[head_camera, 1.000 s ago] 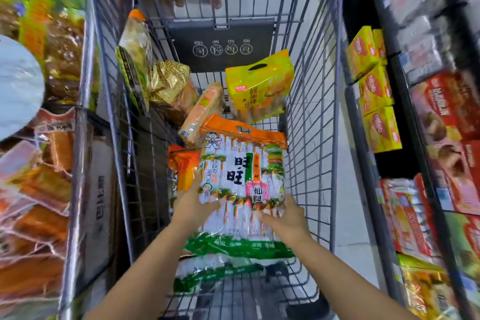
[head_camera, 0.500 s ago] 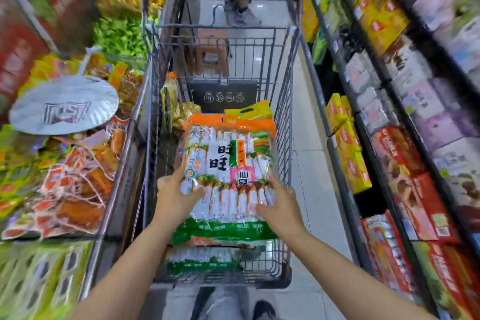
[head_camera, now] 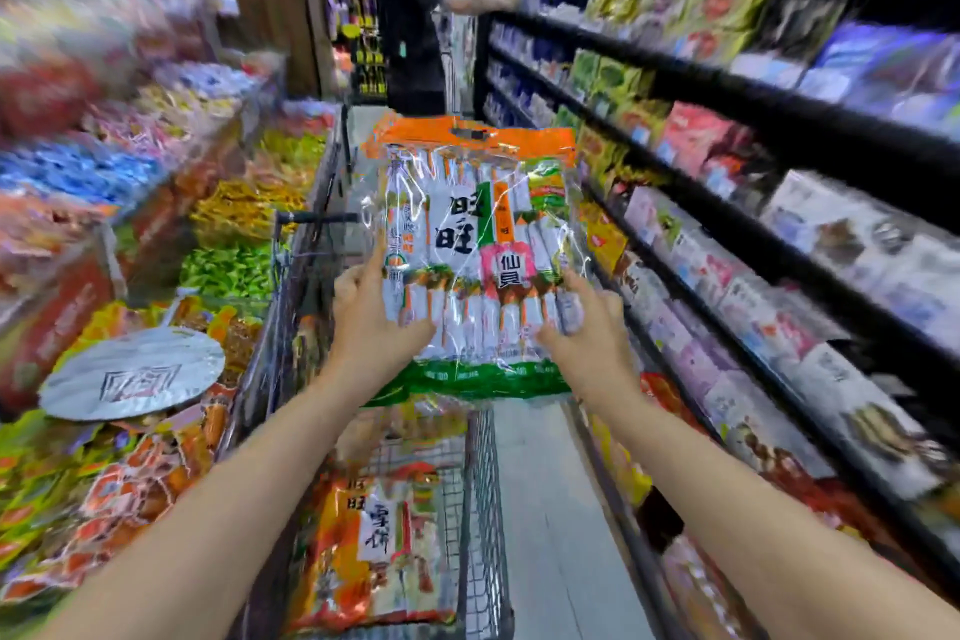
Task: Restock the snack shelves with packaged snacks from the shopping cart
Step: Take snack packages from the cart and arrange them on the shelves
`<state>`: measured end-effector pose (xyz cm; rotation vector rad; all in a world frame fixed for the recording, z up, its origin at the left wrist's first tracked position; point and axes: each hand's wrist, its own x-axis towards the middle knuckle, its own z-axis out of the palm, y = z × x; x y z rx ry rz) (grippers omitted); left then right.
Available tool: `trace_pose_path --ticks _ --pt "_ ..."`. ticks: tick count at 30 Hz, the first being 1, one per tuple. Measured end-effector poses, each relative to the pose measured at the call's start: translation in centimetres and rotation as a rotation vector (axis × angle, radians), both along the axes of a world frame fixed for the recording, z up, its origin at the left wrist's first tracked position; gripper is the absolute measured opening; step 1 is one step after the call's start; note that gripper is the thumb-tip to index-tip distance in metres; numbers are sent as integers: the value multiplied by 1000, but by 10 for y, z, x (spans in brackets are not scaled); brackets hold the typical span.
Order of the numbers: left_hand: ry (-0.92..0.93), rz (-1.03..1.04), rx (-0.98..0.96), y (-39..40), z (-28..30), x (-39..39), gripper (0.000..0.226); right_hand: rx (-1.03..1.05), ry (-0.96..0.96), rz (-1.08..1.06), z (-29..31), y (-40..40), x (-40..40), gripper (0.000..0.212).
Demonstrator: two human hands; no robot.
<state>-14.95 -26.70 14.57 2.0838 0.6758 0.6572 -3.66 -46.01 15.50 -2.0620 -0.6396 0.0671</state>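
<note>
I hold a large clear bag of rice crackers [head_camera: 470, 244] with an orange top and a green bottom upright above the shopping cart [head_camera: 480, 509]. My left hand [head_camera: 374, 322] grips its lower left edge. My right hand [head_camera: 584, 335] grips its lower right edge. Both thumbs lie on the front of the bag. Below it in the cart lies an orange rice-cracker bag [head_camera: 374, 551]. The snack shelves [head_camera: 769, 182] run along the right side.
Open bins of wrapped sweets [head_camera: 119, 457] with a silver round lid [head_camera: 132, 374] flank the cart on the left. A person in dark clothes [head_camera: 410, 10] stands at the far end of the aisle, reaching to a shelf. A grey floor strip [head_camera: 550, 525] separates cart and shelves.
Both hands have lifted the rice-cracker bag up out of the cart to chest height. The view has swung upward from the cart basket to the aisle and shelves.
</note>
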Motion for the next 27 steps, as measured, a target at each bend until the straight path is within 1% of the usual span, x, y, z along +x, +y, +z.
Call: trace_pose_path --ticks 5,8,10,12,16,18,23,27 --pt "-154 -298 126 -35 90 37 104 64 -268 -233 98 -54 6 68" --pt "-194 -455 256 -68 132 50 111 68 -397 -368 141 -97 -3 66" --pt "-242 -537 331 -92 154 59 108 47 -519 -456 165 -128 -15 65" --pt "-302 -614 360 -120 172 68 106 3 -595 -524 183 -160 -29 67" --pt "-442 -697 385 -193 195 81 105 -135 -631 -608 211 -228 -66 87" --pt "-480 -760 394 -234 206 82 105 -223 -631 -661 223 -265 -87 93" --pt "-604 -893 429 -336 242 68 104 -408 -658 -843 254 -363 -151 104" --pt "-675 -1009 338 -422 272 42 107 -496 -705 -963 279 -441 -201 104"
